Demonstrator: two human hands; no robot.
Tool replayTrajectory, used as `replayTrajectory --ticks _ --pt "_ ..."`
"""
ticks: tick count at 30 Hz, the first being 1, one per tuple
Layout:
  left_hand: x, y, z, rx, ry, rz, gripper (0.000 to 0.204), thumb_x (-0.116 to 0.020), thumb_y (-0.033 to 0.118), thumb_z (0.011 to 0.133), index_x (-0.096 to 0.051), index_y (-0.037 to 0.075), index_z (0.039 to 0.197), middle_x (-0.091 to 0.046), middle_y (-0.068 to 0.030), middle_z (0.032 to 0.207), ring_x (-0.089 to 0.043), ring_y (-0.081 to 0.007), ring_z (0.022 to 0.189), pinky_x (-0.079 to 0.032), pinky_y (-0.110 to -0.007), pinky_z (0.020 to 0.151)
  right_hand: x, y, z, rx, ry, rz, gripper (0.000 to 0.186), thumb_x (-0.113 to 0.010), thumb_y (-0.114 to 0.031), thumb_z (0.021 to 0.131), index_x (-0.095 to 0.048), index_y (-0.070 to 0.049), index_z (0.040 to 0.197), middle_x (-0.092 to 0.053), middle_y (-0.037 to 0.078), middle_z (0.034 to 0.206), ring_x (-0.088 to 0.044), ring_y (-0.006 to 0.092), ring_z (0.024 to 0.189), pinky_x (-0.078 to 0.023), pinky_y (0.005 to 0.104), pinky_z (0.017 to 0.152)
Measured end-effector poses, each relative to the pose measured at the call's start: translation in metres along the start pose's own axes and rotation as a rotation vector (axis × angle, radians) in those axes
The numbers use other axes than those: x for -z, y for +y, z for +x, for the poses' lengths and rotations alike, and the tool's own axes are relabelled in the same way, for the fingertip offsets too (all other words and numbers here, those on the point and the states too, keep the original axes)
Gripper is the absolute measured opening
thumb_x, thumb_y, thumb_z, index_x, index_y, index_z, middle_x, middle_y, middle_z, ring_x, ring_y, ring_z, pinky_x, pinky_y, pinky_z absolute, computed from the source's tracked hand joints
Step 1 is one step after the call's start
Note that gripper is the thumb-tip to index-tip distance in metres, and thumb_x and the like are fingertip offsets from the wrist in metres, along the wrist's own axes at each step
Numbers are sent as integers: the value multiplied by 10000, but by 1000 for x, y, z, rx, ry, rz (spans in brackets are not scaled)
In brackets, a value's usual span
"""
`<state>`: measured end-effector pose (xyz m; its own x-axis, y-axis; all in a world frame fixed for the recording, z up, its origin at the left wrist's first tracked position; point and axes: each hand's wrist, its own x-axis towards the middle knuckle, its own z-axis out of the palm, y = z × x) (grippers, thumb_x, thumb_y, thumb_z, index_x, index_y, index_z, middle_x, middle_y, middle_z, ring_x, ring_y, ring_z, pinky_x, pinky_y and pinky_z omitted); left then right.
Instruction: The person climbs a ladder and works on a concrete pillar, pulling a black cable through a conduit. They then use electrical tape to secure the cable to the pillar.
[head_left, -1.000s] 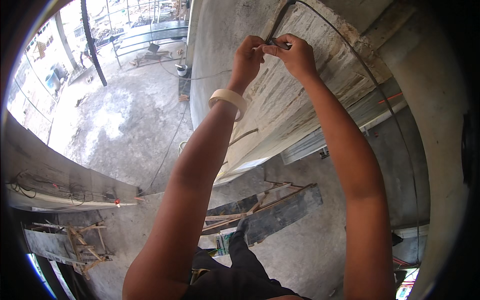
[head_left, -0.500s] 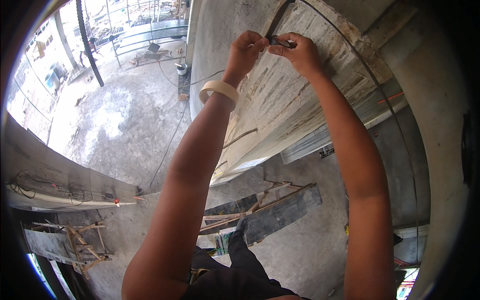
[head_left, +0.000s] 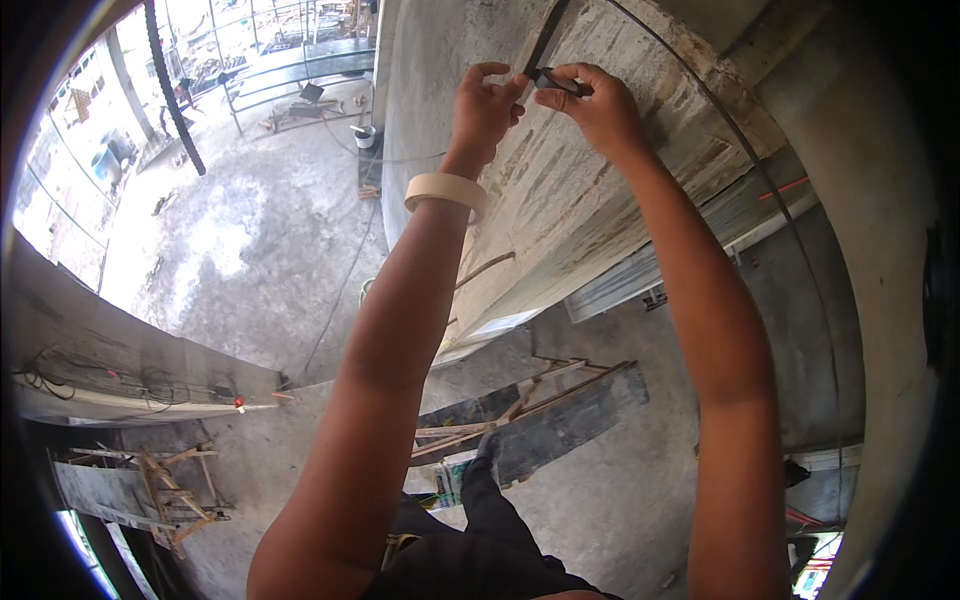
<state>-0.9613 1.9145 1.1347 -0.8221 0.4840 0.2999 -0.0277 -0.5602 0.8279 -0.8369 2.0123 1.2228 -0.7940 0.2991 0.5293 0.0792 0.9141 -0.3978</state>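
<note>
Both my arms reach up to the edge of a rough concrete beam [head_left: 600,150]. My right hand [head_left: 600,105] pinches a small dark piece [head_left: 562,84] between thumb and fingers; its exact kind is too small to make out. A dark strip [head_left: 548,38] runs along the beam edge just above and meets the dark piece. My left hand [head_left: 487,110] is beside the strip's lower end, thumb tip against it and the other fingers curled. Whether the left fingers grip anything is hidden. A roll of cream masking tape [head_left: 445,192] hangs round my left wrist.
Below me a dark plank platform [head_left: 575,425] on wooden framing stands over the concrete floor. A rebar [head_left: 172,90] hangs at upper left, and a bent rod [head_left: 487,268] sticks out of the beam. A cable [head_left: 745,150] arcs down the right. A white bucket [head_left: 363,136] stands beyond.
My left hand has shifted slightly left and its fingers have loosened from their pinch. More of the dark strip shows between the hands. My right hand keeps the dark piece.
</note>
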Motion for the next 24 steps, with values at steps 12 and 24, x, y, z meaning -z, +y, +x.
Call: replayTrajectory --ticks 12,24 --pt "15 -13 7 -69 -203 -185 202 -717 205 989 -677 18 1052 -643 -15 801 -499 -60 523 -384 -231 454 -8 -17 6 -80 -18 -28 595 -898 -533 714 -751 -32 999 -739 98 922 -707 217 852 -551 350 783" --pt "16 -16 9 -21 -228 -240 216 -705 263 998 -670 55 951 -599 20 740 -480 -52 527 -360 -225 469 -12 -11 5 -53 12 10 594 -919 -514 694 -741 -31 990 -739 87 899 -706 186 825 -553 341 745"
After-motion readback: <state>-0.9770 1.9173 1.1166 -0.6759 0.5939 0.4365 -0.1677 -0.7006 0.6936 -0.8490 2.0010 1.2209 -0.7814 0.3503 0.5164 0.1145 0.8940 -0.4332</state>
